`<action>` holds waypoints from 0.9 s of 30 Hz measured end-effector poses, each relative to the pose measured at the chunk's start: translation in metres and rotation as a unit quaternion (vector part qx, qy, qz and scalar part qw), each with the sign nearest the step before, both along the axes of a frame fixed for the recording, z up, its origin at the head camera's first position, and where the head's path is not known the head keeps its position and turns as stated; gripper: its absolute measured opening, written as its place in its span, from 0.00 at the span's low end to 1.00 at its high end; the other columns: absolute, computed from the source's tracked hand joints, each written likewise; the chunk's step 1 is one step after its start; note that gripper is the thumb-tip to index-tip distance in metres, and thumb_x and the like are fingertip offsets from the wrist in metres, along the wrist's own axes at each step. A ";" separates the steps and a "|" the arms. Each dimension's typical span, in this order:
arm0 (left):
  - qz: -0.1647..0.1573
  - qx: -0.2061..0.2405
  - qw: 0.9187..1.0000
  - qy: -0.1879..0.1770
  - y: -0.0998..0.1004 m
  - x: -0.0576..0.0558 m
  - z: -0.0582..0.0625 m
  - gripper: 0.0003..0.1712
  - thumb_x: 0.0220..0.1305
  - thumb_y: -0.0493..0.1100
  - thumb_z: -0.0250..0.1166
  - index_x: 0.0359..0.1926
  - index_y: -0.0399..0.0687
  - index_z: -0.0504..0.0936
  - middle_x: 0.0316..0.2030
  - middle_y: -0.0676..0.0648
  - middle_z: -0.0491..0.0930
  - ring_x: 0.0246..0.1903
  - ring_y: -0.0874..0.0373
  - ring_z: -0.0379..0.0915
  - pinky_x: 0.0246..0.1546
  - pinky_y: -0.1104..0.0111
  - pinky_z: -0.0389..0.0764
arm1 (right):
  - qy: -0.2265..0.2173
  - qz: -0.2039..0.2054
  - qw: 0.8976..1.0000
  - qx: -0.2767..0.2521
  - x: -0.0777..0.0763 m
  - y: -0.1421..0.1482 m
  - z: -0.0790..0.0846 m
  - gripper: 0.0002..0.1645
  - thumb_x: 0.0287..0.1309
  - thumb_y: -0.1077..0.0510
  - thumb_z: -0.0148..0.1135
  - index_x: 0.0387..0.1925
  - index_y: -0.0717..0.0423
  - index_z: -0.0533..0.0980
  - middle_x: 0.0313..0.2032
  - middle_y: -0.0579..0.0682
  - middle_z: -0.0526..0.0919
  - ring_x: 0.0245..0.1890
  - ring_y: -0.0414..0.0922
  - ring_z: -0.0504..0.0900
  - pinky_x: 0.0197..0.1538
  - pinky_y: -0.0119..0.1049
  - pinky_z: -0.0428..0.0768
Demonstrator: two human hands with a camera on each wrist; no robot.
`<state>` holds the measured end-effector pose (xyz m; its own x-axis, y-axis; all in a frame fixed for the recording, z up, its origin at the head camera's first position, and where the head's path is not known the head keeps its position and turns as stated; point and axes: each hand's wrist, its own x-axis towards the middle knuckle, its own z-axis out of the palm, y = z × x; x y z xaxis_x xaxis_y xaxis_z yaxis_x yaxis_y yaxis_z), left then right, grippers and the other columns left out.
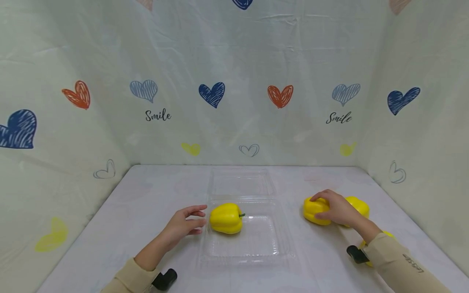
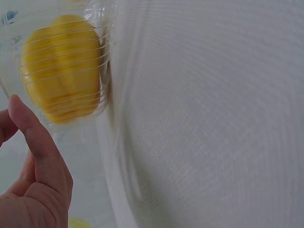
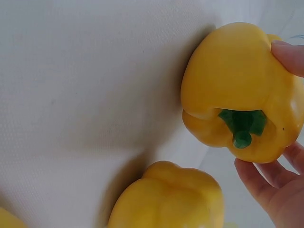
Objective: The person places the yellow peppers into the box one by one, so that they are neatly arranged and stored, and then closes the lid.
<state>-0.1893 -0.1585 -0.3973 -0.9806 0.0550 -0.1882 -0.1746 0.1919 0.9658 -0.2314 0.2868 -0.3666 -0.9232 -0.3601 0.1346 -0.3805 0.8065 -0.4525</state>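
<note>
A clear plastic clamshell container (image 1: pixel 258 238) lies opened out on the table, its lid (image 1: pixel 241 182) folded back. One yellow bell pepper (image 1: pixel 226 218) rests on its side in the left part of the base, green stem toward the right. Just left of that base is my left hand (image 1: pixel 183 224), fingers loosely bent and holding nothing; the left wrist view shows the pepper through the ribbed wall (image 2: pixel 66 71). With thumb and fingers on opposite sides, my right hand (image 1: pixel 335 207) grips another yellow bell pepper (image 3: pixel 228 71), whose green stem (image 3: pixel 242 130) faces the wrist camera.
Close behind the right hand sits another yellow bell pepper (image 1: pixel 358 204). One more pepper (image 1: pixel 389 234) is mostly hidden under the right sleeve. A pale cloth covers the table (image 1: pixel 146 195), and a heart-printed curtain (image 1: pixel 249 53) hangs at the back and both sides.
</note>
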 end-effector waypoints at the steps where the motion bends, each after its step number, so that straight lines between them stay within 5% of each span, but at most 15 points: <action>1: 0.000 0.001 1.000 0.000 0.000 0.000 0.000 0.27 0.56 0.36 0.67 0.58 0.42 0.74 0.45 0.43 0.73 0.33 0.54 0.76 0.36 0.64 0.82 | 0.001 0.000 1.000 0.000 0.000 -0.001 0.000 0.23 0.43 0.59 0.73 0.44 0.56 0.77 0.47 0.58 0.74 0.45 0.56 0.72 0.49 0.55 0.72; 10: 0.000 -0.001 1.000 0.001 0.001 0.001 0.002 0.27 0.56 0.36 0.67 0.58 0.41 0.74 0.45 0.42 0.72 0.33 0.54 0.76 0.36 0.64 0.82 | 0.001 0.009 1.000 -0.008 0.003 -0.005 0.001 0.23 0.43 0.56 0.73 0.44 0.55 0.77 0.46 0.55 0.74 0.43 0.53 0.72 0.47 0.51 0.73; 27: 0.003 -0.005 1.000 0.000 0.001 0.000 0.001 0.27 0.56 0.36 0.67 0.58 0.42 0.74 0.44 0.44 0.72 0.33 0.54 0.76 0.35 0.64 0.82 | 0.069 0.057 0.996 -0.031 0.014 -0.022 0.018 0.24 0.41 0.59 0.75 0.43 0.54 0.78 0.48 0.55 0.75 0.46 0.54 0.74 0.48 0.51 0.74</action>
<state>-0.1897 -0.1573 -0.3967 -0.9808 0.0467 -0.1893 -0.1764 0.2011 0.9636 -0.2179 0.2649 -0.3487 -0.8481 -0.4482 0.2827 -0.5298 0.7274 -0.4362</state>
